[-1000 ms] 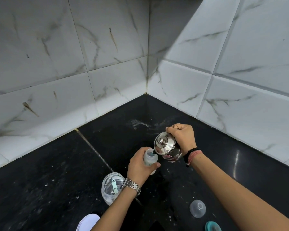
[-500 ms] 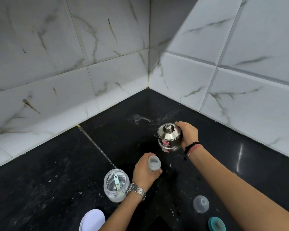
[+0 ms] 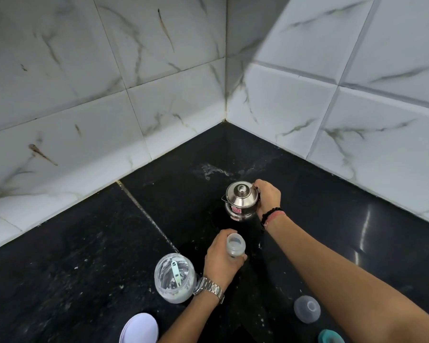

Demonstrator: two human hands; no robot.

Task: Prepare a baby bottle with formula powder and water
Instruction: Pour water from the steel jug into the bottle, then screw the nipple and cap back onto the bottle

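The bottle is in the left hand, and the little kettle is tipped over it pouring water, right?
Not quite. The head view shows the bottle in the left hand, but the kettle is not tipped over it. It stands upright on the counter, apart from the bottle, with the right hand on its handle side.

A home kitchen corner, judging by the polished black stone countertop [image 3: 89, 256] meeting two walls of white marble-veined tiles [image 3: 159, 70], with a small lidded steel kettle [image 3: 242, 201] and an open jar of white powder [image 3: 175, 277] standing on it.
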